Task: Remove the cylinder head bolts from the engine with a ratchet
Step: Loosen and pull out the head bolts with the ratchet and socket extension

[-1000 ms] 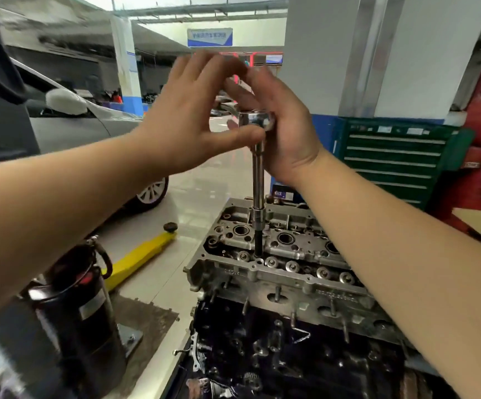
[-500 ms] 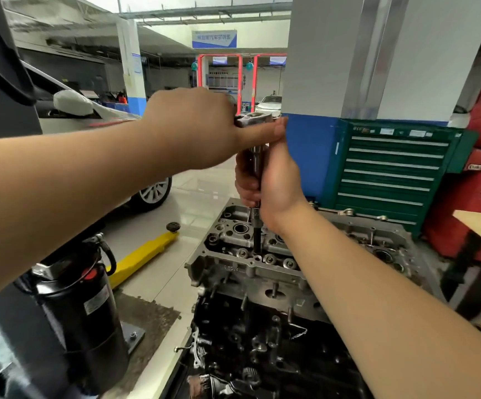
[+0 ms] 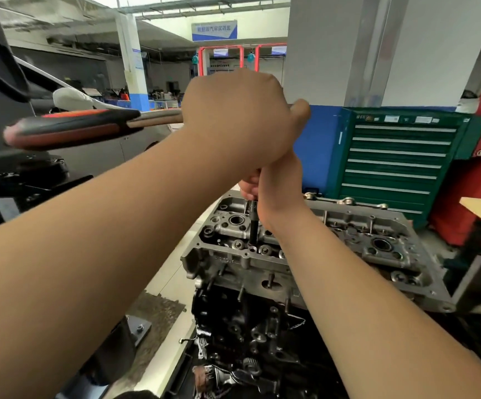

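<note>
Ratchet (image 3: pixel 72 129): rubbery red-black grip, left hand (image 3: pixel 239 116) clasping steel shank.

We've got the cylinder head (image 3: pixel 305 254) sitting on top of the engine block (image 3: pixel 247 335), tool chest (image 3: pixel 394 159) behind it, car (image 3: pixel 95 139) off to the left, ratchet extension (image 3: pixel 253 226) standing in the head.

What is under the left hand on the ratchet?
The left hand covers the ratchet head; it is hidden. Below, the right hand grips the extension, which runs down into the cylinder head.
</note>
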The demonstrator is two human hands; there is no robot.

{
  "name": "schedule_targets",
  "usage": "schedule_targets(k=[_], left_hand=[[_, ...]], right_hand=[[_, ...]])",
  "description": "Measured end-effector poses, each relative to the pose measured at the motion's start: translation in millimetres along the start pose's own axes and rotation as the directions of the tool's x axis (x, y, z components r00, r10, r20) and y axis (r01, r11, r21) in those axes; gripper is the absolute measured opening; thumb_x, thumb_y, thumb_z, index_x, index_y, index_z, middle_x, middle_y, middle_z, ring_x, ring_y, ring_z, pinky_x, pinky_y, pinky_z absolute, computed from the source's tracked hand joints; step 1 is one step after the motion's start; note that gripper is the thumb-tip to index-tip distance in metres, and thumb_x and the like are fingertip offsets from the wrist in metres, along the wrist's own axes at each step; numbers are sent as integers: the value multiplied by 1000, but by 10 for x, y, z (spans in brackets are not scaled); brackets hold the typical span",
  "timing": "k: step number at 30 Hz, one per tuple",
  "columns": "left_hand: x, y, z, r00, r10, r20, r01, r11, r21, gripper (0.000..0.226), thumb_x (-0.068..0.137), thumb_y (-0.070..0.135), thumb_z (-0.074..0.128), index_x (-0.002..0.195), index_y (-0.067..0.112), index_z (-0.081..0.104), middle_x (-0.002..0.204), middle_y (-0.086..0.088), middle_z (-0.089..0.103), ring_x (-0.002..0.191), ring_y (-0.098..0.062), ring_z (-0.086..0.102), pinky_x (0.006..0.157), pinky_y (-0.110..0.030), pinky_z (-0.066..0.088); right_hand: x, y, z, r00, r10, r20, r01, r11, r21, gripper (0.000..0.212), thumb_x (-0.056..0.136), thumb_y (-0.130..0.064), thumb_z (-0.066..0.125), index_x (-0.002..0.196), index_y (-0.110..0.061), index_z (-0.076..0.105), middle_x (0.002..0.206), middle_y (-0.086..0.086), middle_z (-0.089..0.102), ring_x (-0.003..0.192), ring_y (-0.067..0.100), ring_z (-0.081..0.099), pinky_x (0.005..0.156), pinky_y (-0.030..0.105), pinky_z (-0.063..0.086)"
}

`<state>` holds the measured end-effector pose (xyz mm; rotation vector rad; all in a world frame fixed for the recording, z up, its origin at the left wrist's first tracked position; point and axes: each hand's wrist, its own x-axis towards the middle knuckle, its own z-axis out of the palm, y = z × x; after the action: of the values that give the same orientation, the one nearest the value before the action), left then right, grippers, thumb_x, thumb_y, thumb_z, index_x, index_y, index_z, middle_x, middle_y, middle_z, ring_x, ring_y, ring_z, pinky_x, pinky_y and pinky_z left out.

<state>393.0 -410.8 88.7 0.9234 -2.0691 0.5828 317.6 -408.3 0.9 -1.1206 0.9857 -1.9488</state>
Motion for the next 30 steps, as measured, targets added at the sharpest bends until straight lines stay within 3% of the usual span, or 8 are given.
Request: schedule_targets(k=[4,9,12,15,20,23,26,30], left_hand=[[102,-2,125,998,-2,-60,4,1000,31,71,95,77,32,59,17,45,58,-2,42,49,-21,39,52,-28,23],[185,-85,256,985,89,-145,-87,996,24,65,97,68,34,64,14,52,57,-1,43,51,-21,40,53,-28,23],[205,-251,280,975,190,-112,-214,938,-272,49,95,51,46,70,12,62,61,-8,51,61,-27,52,55,-40,39],[255,-361,266,945,326,-27,-261,703,-662,34,92,30,58,59,22,56,58,-6,49,58,-19,46,58,-38,39],[344,-378,409,925,377,-45,-278,591,-757,26,89,16,62,65,8,61,58,-10,54,54,-14,48,57,-28,35],[315,-352,389,968,252,-1,-190,728,-658,33,88,29,53,61,12,55,59,-10,49,59,-23,44,59,-36,37],[297,-267,277,995,76,62,-62,977,-205,42,94,44,41,70,14,58,67,-4,57,61,-25,52,59,-29,37],[206,-43,147,999,31,32,-34,996,87,35,95,33,43,64,17,40,65,-1,42,54,-19,36,51,-27,23]], right_hand=[[3,7,-17,1000,-1,23,2,1000,-8,39,94,-35,30,58,-21,40,47,-5,30,42,13,20,49,26,15],[-6,-46,-29,1000,8,25,-7,999,-34,50,107,-36,25,63,-17,38,46,-2,34,43,16,22,48,27,19],[-43,-21,34,998,-59,-20,56,992,-112,56,104,-57,28,60,-23,38,56,1,32,53,17,22,55,39,18],[-88,44,112,984,-152,-96,126,964,-234,55,96,-73,29,59,-37,47,61,-15,39,60,8,33,65,40,29],[-76,158,292,877,-328,-351,234,930,-285,44,97,-70,23,79,-46,55,75,-26,51,81,8,47,76,43,41],[-46,122,298,886,-324,-332,209,918,-338,51,100,-63,26,61,-40,50,61,-18,45,65,12,42,65,44,35],[21,91,202,928,-295,-226,187,897,-401,43,96,-40,40,54,-32,40,56,-8,35,59,19,37,60,48,33],[-81,122,152,941,-313,-128,268,922,-281,27,73,-14,35,51,-30,31,53,-8,27,53,18,24,54,39,22]])
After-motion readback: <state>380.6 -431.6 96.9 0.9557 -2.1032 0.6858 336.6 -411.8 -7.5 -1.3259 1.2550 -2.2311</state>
